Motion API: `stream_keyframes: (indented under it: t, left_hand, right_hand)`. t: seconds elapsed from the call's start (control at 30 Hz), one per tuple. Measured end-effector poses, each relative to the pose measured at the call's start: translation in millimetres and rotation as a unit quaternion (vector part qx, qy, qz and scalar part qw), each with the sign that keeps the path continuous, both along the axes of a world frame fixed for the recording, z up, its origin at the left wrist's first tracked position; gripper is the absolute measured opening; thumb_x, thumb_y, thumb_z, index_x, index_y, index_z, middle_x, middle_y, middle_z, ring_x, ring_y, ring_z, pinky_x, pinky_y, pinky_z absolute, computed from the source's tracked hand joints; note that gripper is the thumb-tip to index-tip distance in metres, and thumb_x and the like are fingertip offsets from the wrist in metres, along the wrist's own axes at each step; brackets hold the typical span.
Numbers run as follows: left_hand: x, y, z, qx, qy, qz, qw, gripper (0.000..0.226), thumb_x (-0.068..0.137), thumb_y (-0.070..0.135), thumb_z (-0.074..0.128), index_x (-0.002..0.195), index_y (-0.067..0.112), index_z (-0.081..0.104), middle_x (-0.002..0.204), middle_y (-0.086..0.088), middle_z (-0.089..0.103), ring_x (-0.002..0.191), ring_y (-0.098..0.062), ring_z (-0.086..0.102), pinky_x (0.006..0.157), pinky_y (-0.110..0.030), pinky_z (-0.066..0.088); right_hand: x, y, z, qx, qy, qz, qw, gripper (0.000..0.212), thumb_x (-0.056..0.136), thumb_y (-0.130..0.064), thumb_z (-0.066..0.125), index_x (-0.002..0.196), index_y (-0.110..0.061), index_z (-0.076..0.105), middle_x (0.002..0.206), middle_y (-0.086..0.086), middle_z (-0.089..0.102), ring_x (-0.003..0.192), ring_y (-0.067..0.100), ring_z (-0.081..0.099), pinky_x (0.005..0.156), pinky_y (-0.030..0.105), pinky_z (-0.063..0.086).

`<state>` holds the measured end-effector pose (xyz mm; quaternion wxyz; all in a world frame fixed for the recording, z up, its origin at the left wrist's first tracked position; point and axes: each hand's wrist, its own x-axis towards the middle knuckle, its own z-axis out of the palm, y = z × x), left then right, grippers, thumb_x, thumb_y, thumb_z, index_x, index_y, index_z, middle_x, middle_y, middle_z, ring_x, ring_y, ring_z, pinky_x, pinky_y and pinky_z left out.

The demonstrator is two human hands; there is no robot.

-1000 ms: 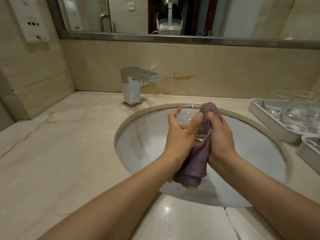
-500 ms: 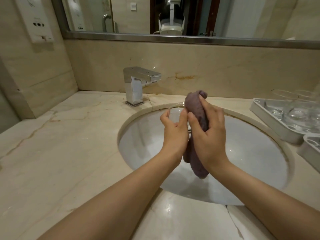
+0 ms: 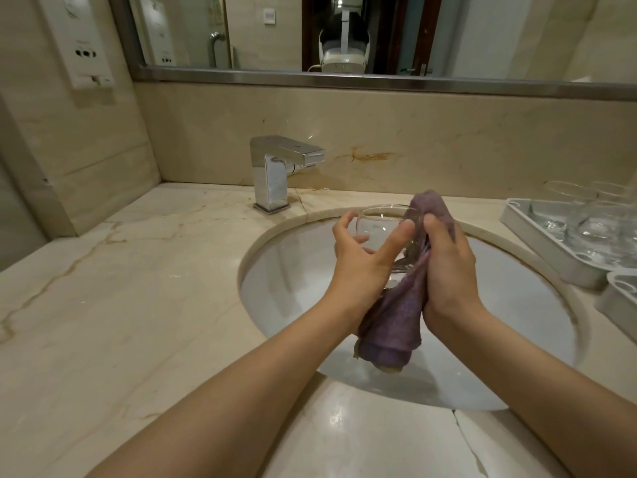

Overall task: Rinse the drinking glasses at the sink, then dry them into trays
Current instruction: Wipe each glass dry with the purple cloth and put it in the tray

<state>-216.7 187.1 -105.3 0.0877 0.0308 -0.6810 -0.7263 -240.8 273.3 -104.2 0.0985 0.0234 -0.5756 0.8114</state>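
Observation:
Over the white sink basin (image 3: 303,270) my left hand (image 3: 362,267) grips a clear drinking glass (image 3: 379,224), thumb and fingers curled round its wall, its open rim facing up and away. My right hand (image 3: 448,270) grips a purple cloth (image 3: 396,326) and presses it against the right side of the glass; the cloth's top bunches above the rim and its tail hangs down below both hands. The lower part of the glass is hidden by hands and cloth.
A chrome faucet (image 3: 275,167) stands behind the basin at the left, no water running. At the right on the marble counter (image 3: 120,288), a white tray (image 3: 537,239) holds several clear glasses (image 3: 593,219); a second tray (image 3: 620,301) sits nearer. A mirror (image 3: 344,32) spans the wall.
The glass has turned in my left hand and its rim now shows. My right hand has slid the cloth lower along the glass's side, and more of it hangs below.

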Motion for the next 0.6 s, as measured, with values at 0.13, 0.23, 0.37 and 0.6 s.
stream_keyframes:
  t: [0.13, 0.23, 0.37, 0.6]
  left_hand:
    - [-3.8, -1.9, -0.9, -0.006, 0.01, 0.033, 0.999, 0.081, 0.083, 0.05, 0.067, 0.142, 0.036, 0.014, 0.125, -0.008, 0.046, 0.112, -0.022, 0.054, 0.089, -0.032, 0.046]
    - [-6.6, -1.5, -4.8, 0.044, 0.004, 0.053, 0.998, 0.064, 0.087, 0.051, 0.057, 0.136, 0.036, 0.019, 0.108, -0.01, 0.061, 0.099, -0.028, 0.065, 0.093, -0.049, 0.052]
    - [-5.2, -1.4, -6.6, 0.063, 0.007, 0.09, 0.994, 0.046, 0.093, 0.044, 0.046, 0.132, 0.033, 0.022, 0.09, -0.005, 0.065, 0.083, -0.019, 0.066, 0.084, -0.042, 0.055]
    - [-2.2, 3.9, -2.3, 0.025, 0.054, 0.034, 0.998, 0.057, 0.077, 0.052, 0.05, 0.128, 0.033, 0.03, 0.094, 0.0, 0.055, 0.083, -0.018, 0.062, 0.085, -0.047, 0.055]
  right_hand:
    - [5.3, 1.1, 2.1, 0.091, 0.092, -0.031, 0.991, 0.023, 0.096, -0.021, 0.054, 0.118, -0.026, 0.06, 0.113, -0.003, 0.065, 0.105, 0.008, 0.062, 0.096, 0.028, 0.047]
    - [8.5, -2.6, -4.4, 0.255, 0.221, -0.073, 0.939, 0.039, 0.093, -0.017, 0.06, 0.131, -0.02, 0.054, 0.118, -0.002, 0.054, 0.104, -0.007, 0.051, 0.091, 0.008, 0.038]
    - [7.8, -14.8, -20.2, 0.29, 0.293, -0.099, 0.906, 0.049, 0.086, -0.033, 0.055, 0.133, -0.02, 0.053, 0.119, -0.002, 0.049, 0.109, -0.006, 0.047, 0.096, 0.011, 0.037]
    - [-0.9, 1.1, -1.3, 0.047, 0.043, 0.012, 0.998, 0.019, 0.095, -0.021, 0.051, 0.111, -0.023, 0.06, 0.109, 0.009, 0.066, 0.097, 0.021, 0.064, 0.087, 0.036, 0.054]
